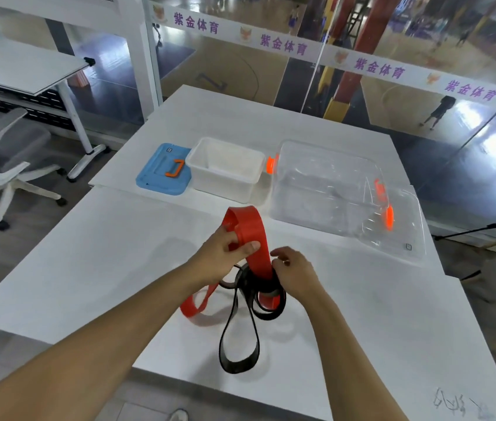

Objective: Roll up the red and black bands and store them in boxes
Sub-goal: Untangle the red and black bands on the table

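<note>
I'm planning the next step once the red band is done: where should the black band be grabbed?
Probably the long free loop of the black band, from the near table edge: it lies open and flat, clear of the red band and both hands.

Counted on the white table [95, 262]: 1 red band [248, 235], 1 black band [237, 344], 2 hands — left hand [221, 253] at 9 o'clock, right hand [294, 268] at 3. Farther off toward 12: 1 white box [225, 170], 1 clear box [325, 183], 1 blue lid [161, 171], 1 clear lid [404, 229].
</note>
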`<state>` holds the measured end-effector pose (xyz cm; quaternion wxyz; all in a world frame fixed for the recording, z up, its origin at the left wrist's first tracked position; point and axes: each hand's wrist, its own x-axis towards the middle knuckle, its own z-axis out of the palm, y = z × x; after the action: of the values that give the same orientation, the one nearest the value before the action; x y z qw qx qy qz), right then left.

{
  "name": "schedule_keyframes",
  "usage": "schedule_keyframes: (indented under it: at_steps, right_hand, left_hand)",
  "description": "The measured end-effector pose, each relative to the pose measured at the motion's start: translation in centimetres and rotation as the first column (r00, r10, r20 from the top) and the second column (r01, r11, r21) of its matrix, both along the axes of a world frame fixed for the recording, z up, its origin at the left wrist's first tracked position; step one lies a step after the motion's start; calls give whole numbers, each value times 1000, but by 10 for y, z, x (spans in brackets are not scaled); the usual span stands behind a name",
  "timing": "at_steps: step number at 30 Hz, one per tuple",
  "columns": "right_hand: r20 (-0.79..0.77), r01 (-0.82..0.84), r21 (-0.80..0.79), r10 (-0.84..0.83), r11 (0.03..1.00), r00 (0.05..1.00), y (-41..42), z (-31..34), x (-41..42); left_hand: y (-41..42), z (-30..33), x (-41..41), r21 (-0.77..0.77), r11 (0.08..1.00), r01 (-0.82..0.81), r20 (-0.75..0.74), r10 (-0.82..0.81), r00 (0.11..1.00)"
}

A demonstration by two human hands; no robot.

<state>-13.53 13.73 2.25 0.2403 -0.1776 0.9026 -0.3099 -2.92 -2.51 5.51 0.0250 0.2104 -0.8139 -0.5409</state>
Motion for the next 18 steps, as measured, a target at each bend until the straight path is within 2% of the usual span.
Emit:
schedule_keyframes:
  at_steps: [2,5,7,9,12,14,15,18]
  right_hand:
    - [127,-27,-33,31,999,991,2,-5,1]
    - [222,-88,-188,130,978,966,6,-8,6]
    - [225,-132,-225,183,965,957,8,-13,7]
    - [212,-170,-195,211,966,954,8,-17,9]
    - [67,-263,-95,270,960,961,4,-20,12]
    - [-16,-247,-62,246,967,969,0,-20,17]
    - [-6,-213,-82,213,974,977,0,-21,19]
    - [201,-75,-211,118,975,972,-1,-26,24]
  left_hand:
    - [-3,-2,2,-4,1000,1,-2,-1,1000]
    - [-7,-2,2,21,999,-33,7,33,999]
    - [-8,-1,2,13,999,-33,-15,33,999]
    - [-9,-3,3,22,999,-34,-20,34,999]
    - [-11,-9,4,53,996,-65,9,65,998]
    - [-10,-9,4,46,996,-75,10,75,997]
    - [-11,-10,3,50,995,-81,4,81,997]
    - [-17,-13,4,38,994,-103,-24,104,994]
